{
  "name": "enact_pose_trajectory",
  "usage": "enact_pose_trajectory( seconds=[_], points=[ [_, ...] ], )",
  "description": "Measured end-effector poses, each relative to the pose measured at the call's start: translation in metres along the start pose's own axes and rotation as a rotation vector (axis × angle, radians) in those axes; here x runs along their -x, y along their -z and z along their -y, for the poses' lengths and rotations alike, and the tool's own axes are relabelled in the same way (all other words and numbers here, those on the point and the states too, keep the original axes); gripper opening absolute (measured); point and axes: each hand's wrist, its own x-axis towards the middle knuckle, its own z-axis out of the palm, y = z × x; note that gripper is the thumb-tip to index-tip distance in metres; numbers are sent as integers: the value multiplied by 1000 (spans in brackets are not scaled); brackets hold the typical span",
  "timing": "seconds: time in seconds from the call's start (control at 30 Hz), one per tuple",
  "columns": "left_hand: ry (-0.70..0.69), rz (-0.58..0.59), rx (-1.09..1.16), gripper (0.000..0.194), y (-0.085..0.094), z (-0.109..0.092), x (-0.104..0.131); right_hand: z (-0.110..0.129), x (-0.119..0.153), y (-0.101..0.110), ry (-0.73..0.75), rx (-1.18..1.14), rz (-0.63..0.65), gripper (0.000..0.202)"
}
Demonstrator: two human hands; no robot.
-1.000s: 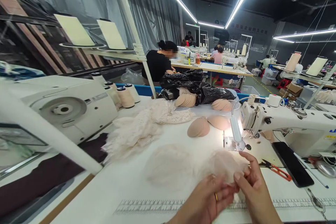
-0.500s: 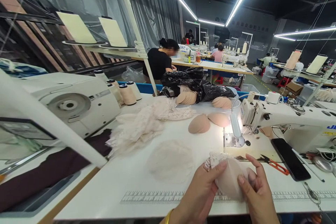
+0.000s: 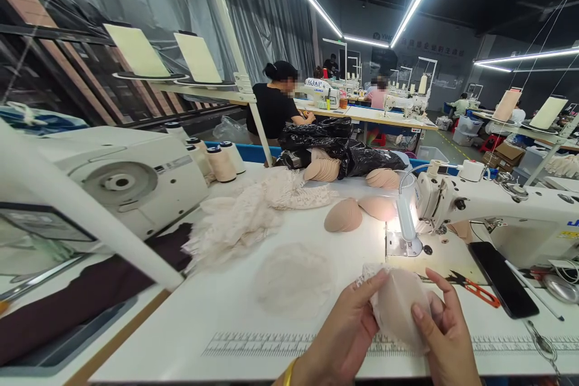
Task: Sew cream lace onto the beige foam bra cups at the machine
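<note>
Between my two hands, above the front of the white table, is a beige bra cup [image 3: 401, 307] with thin pale fabric and a lace edge over it. My left hand [image 3: 350, 319] grips its left side, thumb on top near the lace. On the right side my right hand [image 3: 446, 325] pinches the cup with the thumb in front; the index finger is raised. Left of my hands a sheer round fabric piece [image 3: 294, 277] lies flat. Beyond it are a heap of cream lace [image 3: 244, 211] and loose beige cups [image 3: 344, 215].
A sewing machine [image 3: 497, 205] with a lit lamp [image 3: 406, 217] stands at right. Orange-handled snips [image 3: 482, 294] and a black phone [image 3: 503, 280] lie near my right hand. Thread cones [image 3: 221, 163] and another machine [image 3: 126, 181] are at left. Black plastic bags [image 3: 339, 145] lie behind.
The cup has turned slightly and moved a little to the right, and its surface shows more fully. Both hands keep their hold on it. The camera view has shifted slightly.
</note>
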Motion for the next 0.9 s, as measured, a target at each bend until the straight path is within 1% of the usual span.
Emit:
enact_pose_trajectory(
  seconds=[0.07, 0.17, 0.23, 0.27, 0.33, 0.37, 0.4, 0.43, 0.47, 0.5, 0.53, 0.57, 0.6, 0.63, 0.67, 0.7, 0.73, 0.8, 0.9],
  points=[
    [15, 21, 2, 42, -2, 1, -2, -1, -1, -1, 12, 6, -14, 89],
    [44, 17, -15, 47, -3, 4, -6, -4, -1, 1, 24, 25, -17, 89],
    [57, 31, -37, 47, -4, 1, -7, -5, -1, 8, 26, 56, 37, 92],
    [55, 57, -60, 47, -4, -3, -7, -4, -1, 14, 26, 82, 92, 96],
    [41, 175, -147, 45, -4, -16, -6, 1, -5, 29, 34, 177, 229, 102],
    [42, 271, -235, 44, -4, -25, -5, 7, -9, 37, 57, 258, 287, 101],
    [47, 388, -360, 42, -3, -35, -6, 13, -14, 44, 107, 364, 334, 96],
    [45, 519, -532, 37, -3, -44, -7, 21, -22, 50, 192, 493, 384, 85],
    [11, 656, -742, 29, -2, -52, -10, 29, -33, 54, 320, 644, 428, 70],
    [-66, 782, -960, 17, -1, -59, -15, 37, -45, 55, 483, 805, 496, 53],
    [-183, 885, -1172, 5, 0, -63, -22, 44, -59, 55, 675, 968, 599, 35],
    [-320, 959, -1355, 8, 1, -65, -31, 50, -73, 52, 875, 1117, 651, 23],
    [-453, 1003, -1498, 16, 2, -66, -40, 53, -88, 49, 1018, 1261, 707, 22],
    [-543, 1024, -1609, 21, 3, -66, -50, 54, -101, 45, 1134, 1356, 738, 22],
    [-584, 1025, -1694, 22, 3, -64, -60, 54, -112, 42, 1202, 1403, 744, 25],
    [-593, 1013, -1757, 21, 4, -63, -69, 52, -120, 40, 1232, 1424, 743, 26],
    [-588, 1003, -1800, 20, 5, -62, -76, 50, -126, 39, 1236, 1419, 731, 26],
    [-577, 981, -1839, 19, 7, -62, -84, 48, -128, 40, 1183, 1385, 715, 29],
    [-610, 943, -1864, 20, 7, -62, -86, 48, -123, 47, 1076, 1360, 724, 34]
  ],
)
